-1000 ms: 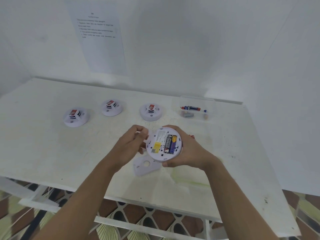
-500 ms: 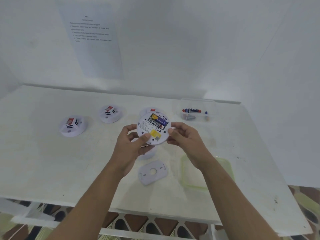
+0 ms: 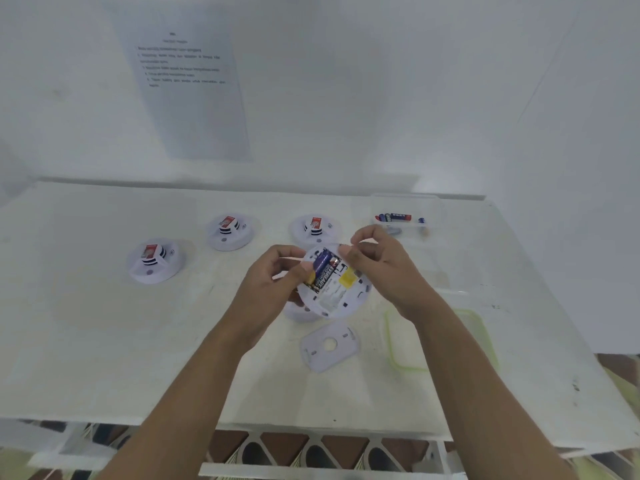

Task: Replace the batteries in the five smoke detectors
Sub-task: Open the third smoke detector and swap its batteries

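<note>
I hold a white round smoke detector [image 3: 341, 294] above the table with its back up. Two batteries [image 3: 323, 270] lie in its open compartment beside a yellow label. My left hand [image 3: 273, 285] grips the detector's left rim, thumb against the batteries. My right hand [image 3: 381, 268] has its fingers curled, and its thumb tip pinches at the batteries' upper end. A second detector [image 3: 298, 311] lies partly hidden under the held one. Three more detectors [image 3: 154, 261], [image 3: 228, 232], [image 3: 315, 226] stand in a row behind.
A white mounting plate [image 3: 329, 346] lies loose near the front. To its right lies a green-rimmed lid [image 3: 446, 341]. At the back right stands a clear box [image 3: 405, 209] with several batteries in it. A printed sheet [image 3: 187, 95] hangs on the wall.
The detector has turned in my hands, so the batteries now run from upper right to lower left. My right hand left the rim and went to the batteries' upper end.
</note>
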A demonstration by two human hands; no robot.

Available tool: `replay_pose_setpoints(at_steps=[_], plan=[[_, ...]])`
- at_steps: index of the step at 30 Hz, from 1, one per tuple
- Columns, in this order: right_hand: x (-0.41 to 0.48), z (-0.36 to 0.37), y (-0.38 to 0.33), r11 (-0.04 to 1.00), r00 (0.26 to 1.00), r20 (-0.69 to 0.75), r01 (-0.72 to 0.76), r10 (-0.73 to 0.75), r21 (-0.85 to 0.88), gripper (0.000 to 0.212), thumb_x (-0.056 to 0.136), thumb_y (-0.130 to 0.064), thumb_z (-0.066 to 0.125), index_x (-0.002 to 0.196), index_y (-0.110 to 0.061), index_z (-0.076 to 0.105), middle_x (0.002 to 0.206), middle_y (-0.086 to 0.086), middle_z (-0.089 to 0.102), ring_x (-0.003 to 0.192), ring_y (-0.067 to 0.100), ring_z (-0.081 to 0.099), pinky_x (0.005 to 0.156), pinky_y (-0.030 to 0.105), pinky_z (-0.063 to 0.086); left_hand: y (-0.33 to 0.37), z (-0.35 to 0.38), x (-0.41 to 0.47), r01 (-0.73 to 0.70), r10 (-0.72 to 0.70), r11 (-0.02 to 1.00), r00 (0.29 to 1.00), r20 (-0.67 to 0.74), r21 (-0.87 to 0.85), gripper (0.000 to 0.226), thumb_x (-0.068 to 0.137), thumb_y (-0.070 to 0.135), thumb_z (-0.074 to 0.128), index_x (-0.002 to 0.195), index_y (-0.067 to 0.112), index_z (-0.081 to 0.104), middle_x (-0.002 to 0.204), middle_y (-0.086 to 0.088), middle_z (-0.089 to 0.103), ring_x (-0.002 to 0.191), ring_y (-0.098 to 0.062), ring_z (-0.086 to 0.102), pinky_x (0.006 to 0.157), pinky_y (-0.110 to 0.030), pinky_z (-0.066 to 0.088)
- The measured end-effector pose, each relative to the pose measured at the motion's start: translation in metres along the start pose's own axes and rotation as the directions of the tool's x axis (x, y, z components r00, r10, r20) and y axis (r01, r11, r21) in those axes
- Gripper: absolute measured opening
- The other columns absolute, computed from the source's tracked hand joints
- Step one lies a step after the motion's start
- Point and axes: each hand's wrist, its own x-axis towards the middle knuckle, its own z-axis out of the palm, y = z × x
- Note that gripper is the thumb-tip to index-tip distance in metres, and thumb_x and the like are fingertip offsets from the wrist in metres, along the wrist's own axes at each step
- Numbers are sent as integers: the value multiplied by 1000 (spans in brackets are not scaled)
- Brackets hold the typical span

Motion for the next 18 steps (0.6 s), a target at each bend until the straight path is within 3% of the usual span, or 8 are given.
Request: replay_pose_setpoints(at_steps=[4,8,12,14,16,18], plan=[[-1,0,-8,998,999,34,14,-11,-68,17,95,-29,68,87,-17,59,85,11,77,71,20,70,66,34,55,8,-1,-3,-15,10,998,996,92,56,27,96,18,64,120,26,56,101,-5,71,85,-32,73,64,-42,60],[-5,-6,-10,998,1000,12,7,-6,-61,18,98,-30,64,84,-18,66,84,0,77,70,13,70,67,27,53,11,6,-7,-56,46,997,987,155,59,38,97,12,61,125,36,50,107,-7,66,85,-31,74,61,-43,61],[-11,-22,-11,999,999,44,27,-26,-27,39,95,-41,61,113,-7,69,105,7,75,96,22,72,82,33,56,11,23,-7,-89,82,995,987,140,49,32,101,6,49,118,32,58,113,-7,62,92,-26,72,60,-42,61],[-17,-33,-11,998,991,126,50,-44,-39,55,85,-46,66,129,-13,63,120,6,72,109,24,70,90,36,58,13,33,-5,-87,82,996,987,138,31,34,103,5,44,113,32,61,117,-2,61,95,-25,71,62,-43,61],[-25,-45,-11,996,972,231,64,-47,-67,78,71,-39,79,142,-20,52,131,3,65,120,22,64,95,39,57,15,43,-2,-80,77,997,986,145,12,37,103,3,40,110,32,63,118,6,62,100,-20,70,63,-45,62],[-32,-56,-10,986,957,288,83,-39,-142,103,62,-22,93,150,-24,39,138,-3,59,128,14,58,99,30,53,17,54,1,-82,78,997,985,154,16,38,104,2,38,108,31,63,114,15,64,101,-12,68,63,-44,62]])
